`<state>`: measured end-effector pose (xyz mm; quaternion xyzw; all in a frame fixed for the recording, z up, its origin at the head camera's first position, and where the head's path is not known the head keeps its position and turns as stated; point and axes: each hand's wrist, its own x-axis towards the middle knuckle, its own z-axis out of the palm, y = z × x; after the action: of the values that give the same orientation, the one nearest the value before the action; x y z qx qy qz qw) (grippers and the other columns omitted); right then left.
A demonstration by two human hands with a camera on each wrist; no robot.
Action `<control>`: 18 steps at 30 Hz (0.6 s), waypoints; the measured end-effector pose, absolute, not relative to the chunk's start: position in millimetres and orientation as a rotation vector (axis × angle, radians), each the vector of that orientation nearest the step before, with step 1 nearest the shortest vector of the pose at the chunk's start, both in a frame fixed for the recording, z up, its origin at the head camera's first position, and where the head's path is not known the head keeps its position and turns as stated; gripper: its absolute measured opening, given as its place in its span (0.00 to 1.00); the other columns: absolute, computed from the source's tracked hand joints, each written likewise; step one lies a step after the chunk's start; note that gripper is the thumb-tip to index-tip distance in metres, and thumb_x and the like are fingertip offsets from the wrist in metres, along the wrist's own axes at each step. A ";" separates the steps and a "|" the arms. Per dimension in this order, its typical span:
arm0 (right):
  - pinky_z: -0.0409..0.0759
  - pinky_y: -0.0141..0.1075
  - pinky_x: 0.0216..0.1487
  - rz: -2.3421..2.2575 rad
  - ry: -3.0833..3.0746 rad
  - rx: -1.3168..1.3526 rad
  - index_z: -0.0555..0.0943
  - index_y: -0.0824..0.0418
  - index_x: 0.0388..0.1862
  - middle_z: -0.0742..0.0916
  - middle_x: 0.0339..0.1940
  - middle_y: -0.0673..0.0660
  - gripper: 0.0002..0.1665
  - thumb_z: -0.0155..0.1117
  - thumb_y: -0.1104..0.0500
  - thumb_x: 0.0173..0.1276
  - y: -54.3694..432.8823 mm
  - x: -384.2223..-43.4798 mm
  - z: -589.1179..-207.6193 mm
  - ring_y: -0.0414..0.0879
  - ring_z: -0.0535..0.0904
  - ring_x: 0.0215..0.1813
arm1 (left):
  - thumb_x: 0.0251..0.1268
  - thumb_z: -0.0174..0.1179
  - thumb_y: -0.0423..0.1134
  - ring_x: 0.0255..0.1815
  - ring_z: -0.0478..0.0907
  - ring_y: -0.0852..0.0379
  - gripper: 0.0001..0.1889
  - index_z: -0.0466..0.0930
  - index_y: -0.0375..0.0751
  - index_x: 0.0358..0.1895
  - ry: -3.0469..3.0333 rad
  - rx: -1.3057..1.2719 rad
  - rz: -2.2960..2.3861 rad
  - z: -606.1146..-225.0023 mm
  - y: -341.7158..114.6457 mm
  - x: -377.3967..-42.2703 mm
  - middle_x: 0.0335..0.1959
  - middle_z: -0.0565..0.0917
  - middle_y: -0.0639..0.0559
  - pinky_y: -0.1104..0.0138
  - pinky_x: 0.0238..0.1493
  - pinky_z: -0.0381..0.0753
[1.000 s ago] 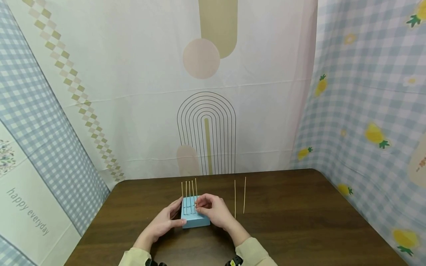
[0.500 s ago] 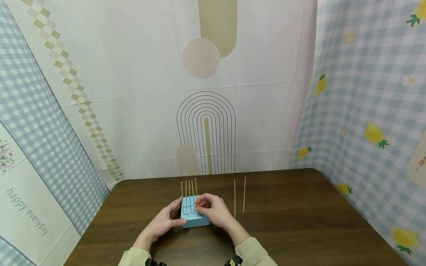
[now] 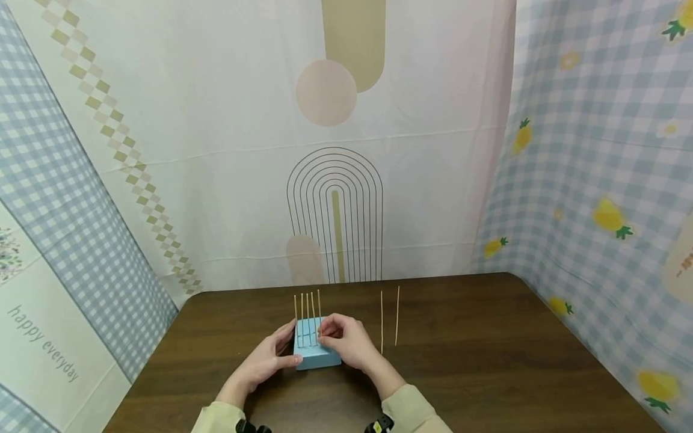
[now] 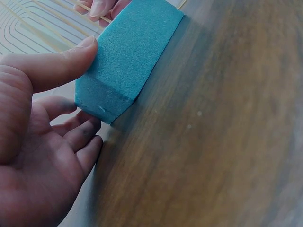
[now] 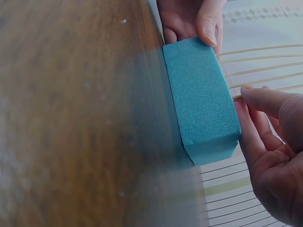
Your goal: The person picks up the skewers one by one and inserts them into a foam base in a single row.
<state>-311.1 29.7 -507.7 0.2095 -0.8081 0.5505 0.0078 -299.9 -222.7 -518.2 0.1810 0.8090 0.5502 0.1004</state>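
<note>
A light-blue foam block rests on the table, with a row of several thin wooden sticks standing up out of its top. My left hand grips the block's left side. In the left wrist view the thumb lies over the block's upper edge and the fingers curl by its end. My right hand pinches the rightmost stick low down, close to the block. From the right wrist view, thumb and forefinger meet on that stick at the block's top face; its lower tip is hidden.
Two loose wooden sticks, one nearer and one farther right, lie apart to the right of the block. The dark wooden table ends at a patterned cloth backdrop, with checked cloth at both sides.
</note>
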 end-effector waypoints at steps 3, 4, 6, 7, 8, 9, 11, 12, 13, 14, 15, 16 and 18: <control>0.82 0.34 0.43 1.705 -2.530 0.655 0.85 0.55 0.42 0.88 0.36 0.46 0.07 0.76 0.64 0.71 29.8 -310.5 -507.1 0.42 0.82 0.40 | 0.69 0.73 0.36 0.85 0.52 0.30 0.50 0.51 0.29 0.86 2.390 0.531 1.627 -518.0 -222.4 -299.7 0.86 0.52 0.30 0.40 0.81 0.54; 0.82 0.34 0.43 1.702 -2.533 0.653 0.85 0.55 0.42 0.87 0.36 0.46 0.07 0.76 0.64 0.71 29.9 -310.2 -506.8 0.42 0.82 0.40 | 0.69 0.73 0.36 0.85 0.52 0.30 0.50 0.51 0.29 0.86 2.391 0.529 1.626 -518.0 -222.3 -299.6 0.86 0.52 0.30 0.40 0.81 0.55; 0.82 0.34 0.43 1.695 -2.534 0.653 0.85 0.55 0.41 0.87 0.36 0.46 0.07 0.76 0.64 0.71 29.9 -309.6 -506.3 0.42 0.82 0.40 | 0.69 0.73 0.36 0.84 0.52 0.29 0.50 0.51 0.30 0.86 2.392 0.524 1.627 -518.0 -222.1 -299.4 0.86 0.52 0.30 0.40 0.81 0.55; 0.81 0.34 0.43 1.694 -2.534 0.654 0.85 0.55 0.41 0.87 0.36 0.46 0.07 0.76 0.64 0.71 29.9 -309.1 -505.9 0.42 0.82 0.40 | 0.69 0.73 0.36 0.84 0.52 0.29 0.50 0.51 0.30 0.86 2.394 0.522 1.627 -518.1 -222.1 -299.4 0.86 0.52 0.30 0.40 0.81 0.55; 0.81 0.34 0.43 1.692 -2.536 0.653 0.85 0.55 0.41 0.87 0.36 0.46 0.07 0.76 0.64 0.71 29.8 -308.8 -505.6 0.42 0.82 0.40 | 0.69 0.73 0.36 0.84 0.52 0.30 0.50 0.51 0.30 0.86 2.396 0.521 1.625 -518.1 -222.2 -299.4 0.86 0.52 0.30 0.40 0.81 0.55; 0.81 0.34 0.43 1.690 -2.538 0.652 0.85 0.55 0.41 0.87 0.36 0.46 0.07 0.76 0.64 0.71 29.7 -308.5 -505.2 0.42 0.82 0.40 | 0.68 0.73 0.36 0.84 0.52 0.29 0.50 0.51 0.30 0.86 2.396 0.521 1.626 -518.2 -222.2 -299.4 0.86 0.52 0.30 0.40 0.81 0.55; 0.81 0.34 0.43 1.686 -2.539 0.654 0.85 0.55 0.41 0.87 0.35 0.46 0.07 0.76 0.64 0.71 29.3 -308.3 -504.8 0.42 0.82 0.40 | 0.69 0.73 0.36 0.84 0.52 0.29 0.50 0.51 0.30 0.86 2.394 0.521 1.628 -518.0 -222.2 -299.3 0.86 0.52 0.30 0.40 0.81 0.55; 0.81 0.34 0.43 1.687 -2.539 0.654 0.85 0.55 0.41 0.87 0.36 0.46 0.07 0.76 0.64 0.71 29.2 -308.3 -504.5 0.42 0.82 0.40 | 0.69 0.73 0.36 0.84 0.52 0.29 0.50 0.51 0.30 0.86 2.394 0.522 1.629 -518.0 -222.3 -299.3 0.86 0.52 0.30 0.40 0.81 0.55; 0.81 0.34 0.42 1.686 -2.540 0.655 0.85 0.55 0.41 0.87 0.35 0.46 0.07 0.76 0.64 0.71 29.2 -308.4 -504.6 0.41 0.82 0.40 | 0.69 0.73 0.36 0.84 0.52 0.29 0.50 0.51 0.30 0.86 2.393 0.524 1.629 -517.9 -222.3 -299.3 0.86 0.52 0.30 0.40 0.81 0.55; 0.81 0.34 0.43 1.684 -2.542 0.657 0.85 0.55 0.41 0.86 0.35 0.46 0.07 0.76 0.64 0.71 29.2 -308.6 -504.6 0.41 0.82 0.40 | 0.69 0.73 0.36 0.84 0.52 0.29 0.50 0.51 0.29 0.86 2.393 0.526 1.629 -517.7 -222.2 -299.2 0.86 0.52 0.30 0.40 0.81 0.55; 0.81 0.34 0.43 1.684 -2.542 0.661 0.85 0.55 0.41 0.87 0.36 0.46 0.07 0.76 0.65 0.71 29.3 -308.6 -504.5 0.41 0.82 0.40 | 0.69 0.73 0.36 0.84 0.52 0.29 0.50 0.51 0.29 0.86 2.392 0.527 1.630 -517.5 -222.2 -299.1 0.86 0.52 0.30 0.40 0.81 0.55; 0.82 0.34 0.43 1.685 -2.543 0.665 0.85 0.55 0.42 0.87 0.36 0.46 0.07 0.76 0.65 0.71 29.4 -308.8 -504.5 0.41 0.82 0.40 | 0.69 0.73 0.36 0.84 0.52 0.29 0.50 0.51 0.29 0.86 2.392 0.528 1.631 -517.3 -222.0 -299.1 0.86 0.52 0.30 0.40 0.81 0.55; 0.82 0.34 0.44 1.687 -2.542 0.680 0.85 0.56 0.43 0.87 0.36 0.46 0.08 0.76 0.65 0.70 30.0 -309.3 -504.1 0.41 0.82 0.40 | 0.69 0.73 0.36 0.85 0.52 0.29 0.50 0.51 0.29 0.86 2.389 0.530 1.631 -517.1 -221.8 -299.1 0.86 0.52 0.30 0.40 0.81 0.54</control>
<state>-309.3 30.0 -504.1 0.2175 -0.8132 0.5397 0.0078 -299.1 -221.8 -517.1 0.1791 0.8083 0.5519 0.1000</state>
